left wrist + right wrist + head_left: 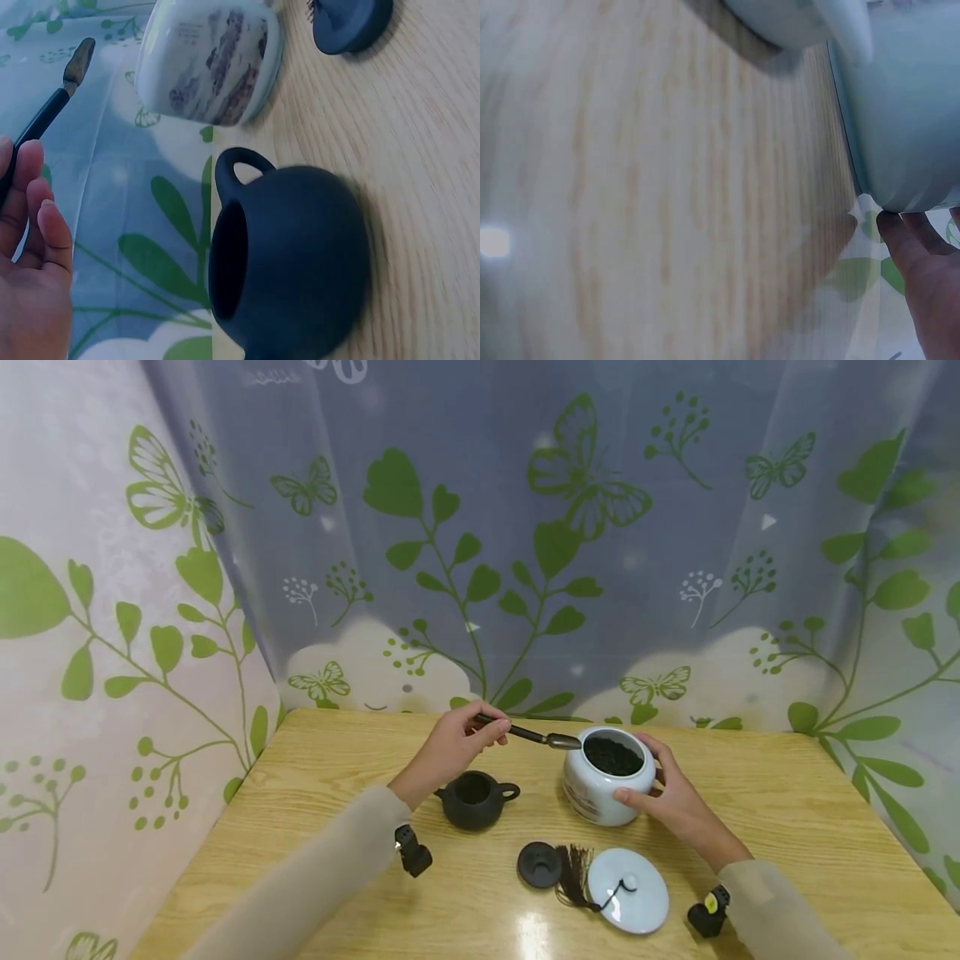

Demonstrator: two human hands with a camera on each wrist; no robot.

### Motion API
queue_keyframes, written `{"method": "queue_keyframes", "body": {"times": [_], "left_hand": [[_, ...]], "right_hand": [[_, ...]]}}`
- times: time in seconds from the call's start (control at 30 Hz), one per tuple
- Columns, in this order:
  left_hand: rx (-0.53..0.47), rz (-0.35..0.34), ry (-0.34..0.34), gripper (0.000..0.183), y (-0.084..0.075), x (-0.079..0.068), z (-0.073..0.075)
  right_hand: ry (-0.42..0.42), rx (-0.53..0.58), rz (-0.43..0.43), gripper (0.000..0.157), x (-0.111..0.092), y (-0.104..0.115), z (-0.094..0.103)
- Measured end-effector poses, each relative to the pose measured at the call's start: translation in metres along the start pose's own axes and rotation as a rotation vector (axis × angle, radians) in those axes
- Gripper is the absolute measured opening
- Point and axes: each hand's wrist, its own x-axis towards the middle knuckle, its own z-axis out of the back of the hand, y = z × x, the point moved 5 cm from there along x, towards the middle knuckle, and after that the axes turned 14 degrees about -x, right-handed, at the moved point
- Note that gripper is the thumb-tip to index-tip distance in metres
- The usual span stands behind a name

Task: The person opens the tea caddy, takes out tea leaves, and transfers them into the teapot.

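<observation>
My left hand (457, 737) holds a small tea scoop (528, 732) by its dark handle. Its metal tip (79, 61) points right and lies by the near-left rim of a white porcelain jar (600, 789). Dark tea leaves (613, 757) fill much of that jar. Around its right side my right hand (670, 789) grips it, thumb at the front and fingers behind. Whether the jar's base touches the table cannot be told. Below the left hand stands a black teapot (474, 814), lidless, its handle toward the jar; the inside is dark.
In front of the jar lie a black teapot lid (539, 865) and a white jar lid (630, 893) with a cord and dark tassel (575, 875). A wooden table (315, 852) carries everything. Patterned curtains (480, 543) hang along its back and sides.
</observation>
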Motion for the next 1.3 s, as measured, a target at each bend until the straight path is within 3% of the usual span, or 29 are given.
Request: {"method": "queue_keyframes", "body": {"times": [0.43,0.73,1.03,1.2,1.3], "left_hand": [[0.027,-0.047,0.035,0.025,-0.003,0.018,-0.029],[-0.017,-0.028,0.081,0.025,0.000,0.027,-0.045],[0.013,0.018,0.115,0.029,-0.003,0.032,-0.058],[0.066,-0.010,0.129,0.025,-0.006,0.036,-0.066],[0.146,-0.055,0.151,0.022,-0.008,0.039,-0.072]], "right_hand": [[-0.004,-0.002,0.002,0.101,0.001,0.000,0.000],[-0.006,-0.004,0.009,0.101,-0.001,0.001,0.000],[-0.004,-0.010,0.001,0.102,0.000,0.003,0.000],[-0.004,-0.005,-0.008,0.103,0.000,0.002,0.000],[-0.001,-0.006,-0.016,0.103,-0.001,0.001,0.000]]}}
